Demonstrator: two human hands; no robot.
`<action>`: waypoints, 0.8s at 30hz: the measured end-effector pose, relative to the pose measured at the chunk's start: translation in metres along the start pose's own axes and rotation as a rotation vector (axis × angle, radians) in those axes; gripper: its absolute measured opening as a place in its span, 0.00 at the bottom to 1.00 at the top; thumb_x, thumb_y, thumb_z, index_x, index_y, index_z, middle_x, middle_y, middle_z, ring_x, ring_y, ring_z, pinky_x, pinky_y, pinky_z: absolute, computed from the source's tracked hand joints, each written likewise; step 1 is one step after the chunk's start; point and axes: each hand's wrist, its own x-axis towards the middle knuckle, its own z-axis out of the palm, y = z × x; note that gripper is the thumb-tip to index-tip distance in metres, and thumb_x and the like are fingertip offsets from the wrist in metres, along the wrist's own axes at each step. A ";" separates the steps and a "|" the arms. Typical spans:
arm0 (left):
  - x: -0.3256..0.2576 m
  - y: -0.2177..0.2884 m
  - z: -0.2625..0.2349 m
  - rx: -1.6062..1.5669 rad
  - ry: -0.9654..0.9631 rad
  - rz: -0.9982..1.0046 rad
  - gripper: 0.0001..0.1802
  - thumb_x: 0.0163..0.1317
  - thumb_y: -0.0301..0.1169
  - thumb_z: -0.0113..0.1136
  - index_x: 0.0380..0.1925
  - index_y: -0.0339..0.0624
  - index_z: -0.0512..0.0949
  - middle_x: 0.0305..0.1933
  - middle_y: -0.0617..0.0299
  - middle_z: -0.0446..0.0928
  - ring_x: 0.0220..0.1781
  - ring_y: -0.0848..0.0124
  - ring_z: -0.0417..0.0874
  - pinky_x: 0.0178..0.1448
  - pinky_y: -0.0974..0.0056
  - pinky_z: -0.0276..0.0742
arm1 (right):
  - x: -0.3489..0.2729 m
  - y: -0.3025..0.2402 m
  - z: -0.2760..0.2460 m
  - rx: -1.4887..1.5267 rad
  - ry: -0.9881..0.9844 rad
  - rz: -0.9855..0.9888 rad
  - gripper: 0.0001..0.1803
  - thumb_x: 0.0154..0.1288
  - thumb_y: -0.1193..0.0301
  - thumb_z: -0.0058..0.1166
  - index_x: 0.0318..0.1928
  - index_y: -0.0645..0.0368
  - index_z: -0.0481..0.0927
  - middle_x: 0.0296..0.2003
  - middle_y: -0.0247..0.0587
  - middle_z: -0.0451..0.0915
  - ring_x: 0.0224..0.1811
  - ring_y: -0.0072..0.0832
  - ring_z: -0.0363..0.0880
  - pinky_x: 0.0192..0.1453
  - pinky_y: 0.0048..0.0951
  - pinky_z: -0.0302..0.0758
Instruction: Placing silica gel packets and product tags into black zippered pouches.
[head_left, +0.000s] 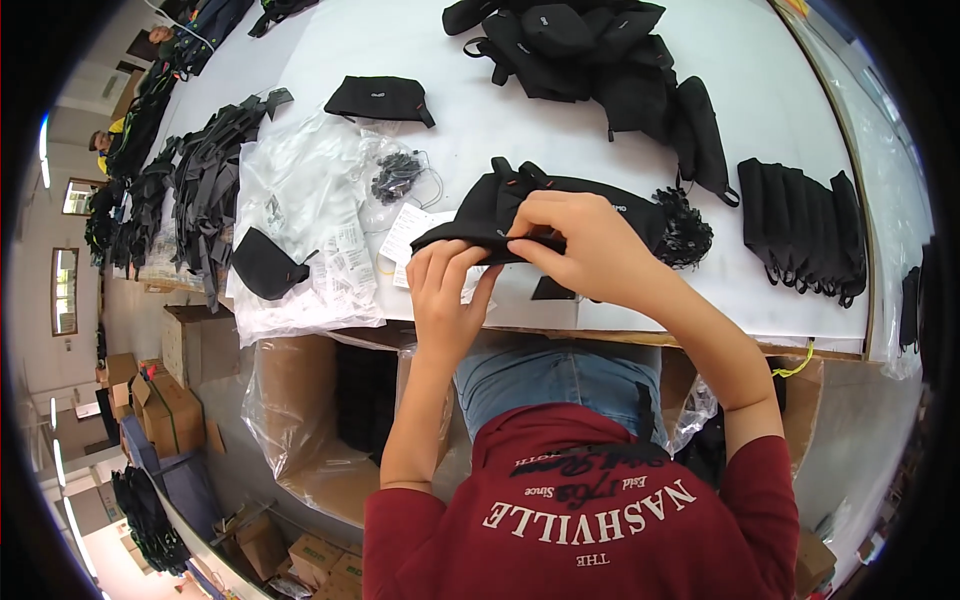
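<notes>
Both my hands hold a black fabric pouch [585,200] above the near edge of the white table [800,290]. My left hand [447,290] grips its lower left edge with the fingers curled under it. My right hand [575,240] pinches the pouch's front edge from above, near the middle. A bundle of black cords [685,228] lies at the pouch's right end. White paper tags [412,230] lie on the table just left of the pouch.
Clear plastic bags [310,220] with a black pouch [265,265] on them lie at the left. More black pouches are heaped at the back [590,55] and lined up at the right [805,225]. Cardboard boxes [170,405] stand on the floor below.
</notes>
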 end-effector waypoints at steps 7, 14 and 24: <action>0.004 0.008 -0.006 -0.062 -0.042 0.159 0.17 0.39 0.22 0.66 0.34 0.44 0.79 0.40 0.63 0.79 0.44 0.63 0.76 0.56 0.57 0.64 | -0.025 -0.014 -0.009 0.012 0.194 0.028 0.06 0.56 0.78 0.58 0.34 0.65 0.76 0.30 0.39 0.76 0.30 0.30 0.77 0.34 0.24 0.76; 0.012 0.023 -0.014 0.019 -0.004 0.267 0.18 0.34 0.21 0.60 0.32 0.44 0.83 0.32 0.67 0.78 0.36 0.69 0.76 0.49 0.63 0.63 | -0.039 -0.028 -0.014 0.034 0.160 0.044 0.06 0.55 0.80 0.58 0.34 0.65 0.76 0.31 0.40 0.77 0.31 0.30 0.78 0.33 0.24 0.75; 0.013 0.060 -0.035 0.049 -0.612 0.169 0.17 0.42 0.25 0.63 0.37 0.39 0.76 0.37 0.56 0.77 0.35 0.59 0.79 0.39 0.59 0.71 | -0.043 -0.012 -0.005 0.103 0.320 -0.054 0.06 0.55 0.74 0.60 0.31 0.62 0.77 0.29 0.42 0.77 0.28 0.38 0.77 0.32 0.30 0.73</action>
